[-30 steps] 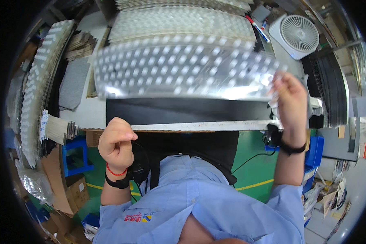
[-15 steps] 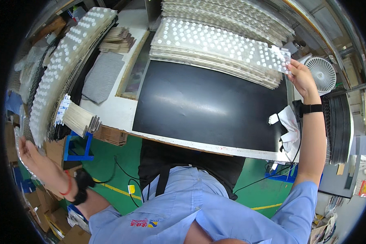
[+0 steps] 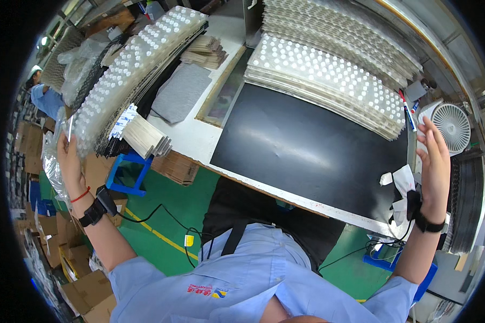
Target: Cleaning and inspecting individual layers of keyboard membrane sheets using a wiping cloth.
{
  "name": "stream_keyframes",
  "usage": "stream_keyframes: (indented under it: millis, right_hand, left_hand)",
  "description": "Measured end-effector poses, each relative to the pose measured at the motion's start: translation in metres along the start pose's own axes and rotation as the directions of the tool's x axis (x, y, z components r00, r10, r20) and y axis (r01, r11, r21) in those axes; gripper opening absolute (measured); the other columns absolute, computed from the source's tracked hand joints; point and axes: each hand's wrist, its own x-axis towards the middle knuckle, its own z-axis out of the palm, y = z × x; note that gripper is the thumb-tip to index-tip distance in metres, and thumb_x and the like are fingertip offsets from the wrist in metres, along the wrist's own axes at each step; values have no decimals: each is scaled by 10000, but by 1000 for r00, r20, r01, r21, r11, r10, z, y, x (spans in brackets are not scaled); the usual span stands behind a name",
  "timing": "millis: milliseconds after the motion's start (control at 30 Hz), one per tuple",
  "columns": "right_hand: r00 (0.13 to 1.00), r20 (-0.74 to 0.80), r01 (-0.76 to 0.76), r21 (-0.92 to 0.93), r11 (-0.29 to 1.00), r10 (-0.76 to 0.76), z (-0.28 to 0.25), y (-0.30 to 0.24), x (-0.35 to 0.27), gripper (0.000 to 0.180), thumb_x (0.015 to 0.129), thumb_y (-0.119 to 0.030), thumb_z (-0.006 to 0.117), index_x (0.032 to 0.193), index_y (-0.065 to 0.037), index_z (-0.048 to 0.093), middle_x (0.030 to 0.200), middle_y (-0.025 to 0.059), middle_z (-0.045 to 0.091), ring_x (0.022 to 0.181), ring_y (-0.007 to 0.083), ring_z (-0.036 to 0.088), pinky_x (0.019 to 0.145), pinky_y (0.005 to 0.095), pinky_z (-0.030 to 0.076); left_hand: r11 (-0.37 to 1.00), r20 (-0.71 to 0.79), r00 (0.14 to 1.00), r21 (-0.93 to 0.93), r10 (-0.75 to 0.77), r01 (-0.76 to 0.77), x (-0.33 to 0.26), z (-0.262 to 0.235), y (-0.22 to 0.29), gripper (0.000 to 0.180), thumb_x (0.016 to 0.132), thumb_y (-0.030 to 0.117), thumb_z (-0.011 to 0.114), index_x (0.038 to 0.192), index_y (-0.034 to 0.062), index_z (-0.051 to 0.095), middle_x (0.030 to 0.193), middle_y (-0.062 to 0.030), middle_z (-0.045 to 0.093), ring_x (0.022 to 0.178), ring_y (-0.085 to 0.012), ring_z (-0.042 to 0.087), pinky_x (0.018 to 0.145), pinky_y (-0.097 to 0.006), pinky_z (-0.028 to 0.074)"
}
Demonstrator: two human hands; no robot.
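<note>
At the left, my left hand [image 3: 71, 167] is at the near end of a tall stack of clear plastic sheets with white dots [image 3: 129, 62]. Its thumb and fingers come close together at the stack's edge, beside a crumpled clear film [image 3: 53, 156]; what lies between them is too small to make out. My right hand [image 3: 434, 159] is raised at the right of the bench, fingers apart and holding nothing. It is just off the near-right end of a second stack of dotted clear sheets [image 3: 328, 75], close to a white fan [image 3: 451, 128].
A black mat [image 3: 307, 145] covers much of the bench. Grey sheets [image 3: 182, 92], bundled pale strips [image 3: 145, 137] and brown pieces [image 3: 205, 52] lie left of it. Two markers [image 3: 407, 110] lie by the fan. Blue stools [image 3: 129, 172], cables and cardboard boxes [image 3: 89, 293] are below.
My right hand has let go of the dotted sheet's right end and opened beside it. My left hand has come up to the left stack's near end. The view has turned left.
</note>
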Motion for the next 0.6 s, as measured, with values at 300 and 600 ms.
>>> stream_keyframes:
  millis: [300, 600]
  right_hand:
    - [991, 116, 47, 197, 979, -71, 19, 14, -100, 489, 995, -219, 558, 1419, 16, 492, 1311, 107, 592, 1099, 135, 543, 874, 246, 446]
    - [953, 302, -217, 650, 729, 15, 61, 53, -129, 617, 1077, -442, 360, 1430, 61, 416, 1282, 210, 601, 1065, 236, 641, 834, 315, 553]
  left_hand:
    - [857, -226, 935, -383, 274, -344, -12, -24, 49, 332, 1044, 211, 537, 1324, 42, 480, 1198, -64, 621, 901, -93, 580, 658, -225, 436]
    - [861, 325, 933, -507, 152, 36, -111, 64, 101, 269, 1041, 134, 520, 1295, 49, 491, 1204, -96, 619, 979, -125, 630, 831, -253, 525]
